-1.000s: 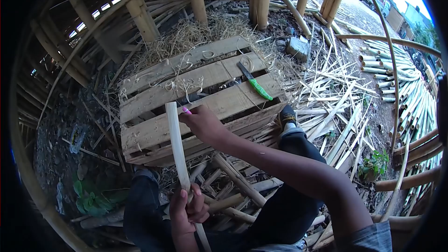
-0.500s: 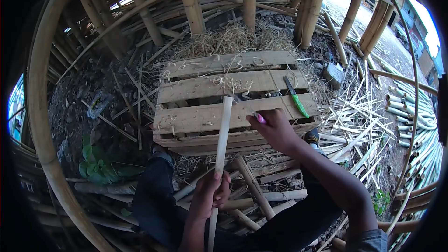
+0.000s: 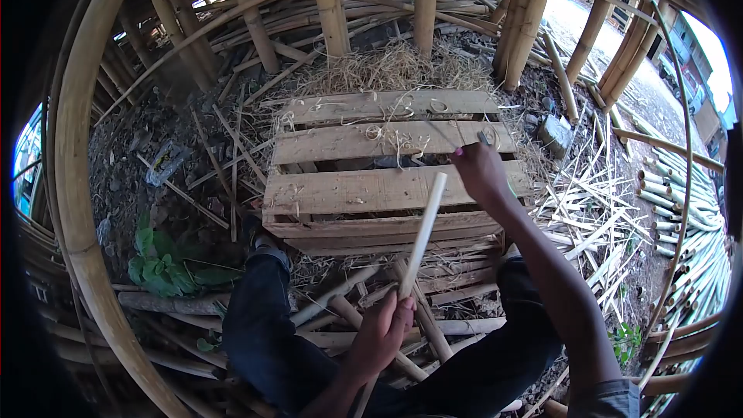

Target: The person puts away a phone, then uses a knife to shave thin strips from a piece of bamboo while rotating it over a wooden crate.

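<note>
Between my knees, my left hand (image 3: 385, 329) is closed round a pale bamboo strip (image 3: 424, 236), which slants up and to the right. My right hand (image 3: 481, 174) is closed on a knife with a pink handle (image 3: 458, 152); its thin blade points up and left over a slatted wooden crate (image 3: 348, 192). Most of the handle is hidden in the fingers. Curled shavings (image 3: 395, 139) lie on the crate's slats. A second knife (image 3: 483, 138) lies on the crate, mostly hidden behind my right hand, with its green handle nearly out of sight.
Bamboo posts (image 3: 329, 11) stand behind the crate, with a straw-like shavings heap (image 3: 387, 66) before them. A stone block (image 3: 556, 135) and pale split strips (image 3: 592, 217) lie to the right, near stacked bamboo poles (image 3: 693, 209). A curved bamboo pole (image 3: 73, 186) rises at the left.
My right hand has moved up and right with the pink-handled knife, now covering much of the green-handled one. My left hand has moved right, and the strip tilts further right, its top end lower.
</note>
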A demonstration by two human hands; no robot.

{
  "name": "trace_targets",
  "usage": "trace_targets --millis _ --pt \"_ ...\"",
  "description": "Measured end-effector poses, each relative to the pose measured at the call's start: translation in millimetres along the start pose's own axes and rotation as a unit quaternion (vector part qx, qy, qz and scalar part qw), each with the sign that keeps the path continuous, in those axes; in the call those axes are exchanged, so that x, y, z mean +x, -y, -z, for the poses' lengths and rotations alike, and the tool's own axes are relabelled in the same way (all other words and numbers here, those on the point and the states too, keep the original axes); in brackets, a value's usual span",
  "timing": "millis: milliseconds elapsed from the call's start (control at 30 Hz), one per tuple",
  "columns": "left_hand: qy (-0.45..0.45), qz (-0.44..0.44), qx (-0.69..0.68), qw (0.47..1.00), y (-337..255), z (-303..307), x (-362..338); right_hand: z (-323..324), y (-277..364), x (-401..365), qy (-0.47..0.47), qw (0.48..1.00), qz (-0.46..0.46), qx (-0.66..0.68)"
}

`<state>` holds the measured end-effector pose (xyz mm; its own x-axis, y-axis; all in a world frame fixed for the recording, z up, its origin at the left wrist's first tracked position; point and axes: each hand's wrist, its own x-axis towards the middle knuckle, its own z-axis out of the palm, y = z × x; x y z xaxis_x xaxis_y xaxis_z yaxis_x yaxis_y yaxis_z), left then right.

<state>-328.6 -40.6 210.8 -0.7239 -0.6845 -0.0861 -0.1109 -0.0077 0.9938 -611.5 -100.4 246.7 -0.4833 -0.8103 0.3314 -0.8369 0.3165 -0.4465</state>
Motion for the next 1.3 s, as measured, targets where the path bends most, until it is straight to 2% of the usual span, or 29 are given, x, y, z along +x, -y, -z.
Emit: trace_targets --millis 33,67,100,133,200,367,467,800,867,900,967,1000,1033,1067,1100,1167,1233,1300 --pt "0.004 -0.004 -0.001 1.0 -4.5 0.5 -0.3 -0.1 -19.0 5.2 -0.01 0.996 -0.064 0.057" --pt "0.029 0.049 -0.097 0.994 -11.8 1.9 -0.5 -5.8 -39.3 4.3 -0.002 0.972 -0.128 0.195" --pt "0.053 0.102 -0.193 0.974 -18.4 3.7 0.2 -4.3 -41.2 0.8 0.01 0.926 -0.187 0.328" --pt "0.063 0.123 -0.225 0.965 -23.3 9.9 2.4 -3.2 -43.4 -4.3 0.011 0.928 -0.184 0.325" --pt "0.068 0.125 -0.26 0.955 -18.5 18.9 4.6 20.0 -10.1 -17.1 0.098 0.836 -0.2 0.501" --pt "0.093 0.136 -0.3 0.94 -12.1 16.2 6.2 36.2 33.3 -36.5 0.148 0.82 -0.14 0.535" --pt "0.092 0.127 -0.271 0.95 -9.4 11.8 8.5 31.8 41.4 -39.8 0.121 0.876 -0.043 0.466" --pt "0.087 0.121 -0.243 0.959 -12.6 8.6 9.2 30.9 30.1 -36.5 0.152 0.818 -0.101 0.546" --pt "0.146 0.138 -0.337 0.92 -9.8 14.4 10.7 32.6 30.2 -36.1 0.146 0.776 -0.118 0.603" --pt "0.145 0.138 -0.338 0.92 -6.5 16.5 11.4 32.3 29.5 -35.7 0.148 0.776 -0.118 0.602" --pt "0.143 0.206 -0.413 0.875 0.4 19.8 11.8 28.6 27.3 -34.8 0.102 0.823 -0.128 0.544" --pt "0.15 0.196 -0.434 0.867 0.1 20.8 12.8 25.1 25.7 -35.2 0.105 0.822 -0.128 0.545" --pt "0.147 0.196 -0.435 0.867 -1.7 22.0 13.3 20.9 23.8 -36.8 0.085 0.897 -0.049 0.431" --pt "0.139 0.193 -0.426 0.873 -4.6 23.0 13.1 19.5 25.6 -39.1 0.061 0.949 0.031 0.306" --pt "0.132 0.189 -0.418 0.879 -7.1 23.3 12.2 20.0 28.3 -42.6 0.063 0.949 0.032 0.306" --pt "0.122 0.176 -0.406 0.888 -10.7 23.7 10.1 22.9 37.3 -52.0 0.128 0.967 0.202 0.088" --pt "0.117 0.163 -0.394 0.897 -13.1 20.9 9.8 8.3 39.2 -60.5 0.15 0.951 0.263 0.066" --pt "0.08 0.138 -0.349 0.924 -13.5 18.4 8.6 0.2 47.4 -67.8 0.165 0.94 0.286 0.08"
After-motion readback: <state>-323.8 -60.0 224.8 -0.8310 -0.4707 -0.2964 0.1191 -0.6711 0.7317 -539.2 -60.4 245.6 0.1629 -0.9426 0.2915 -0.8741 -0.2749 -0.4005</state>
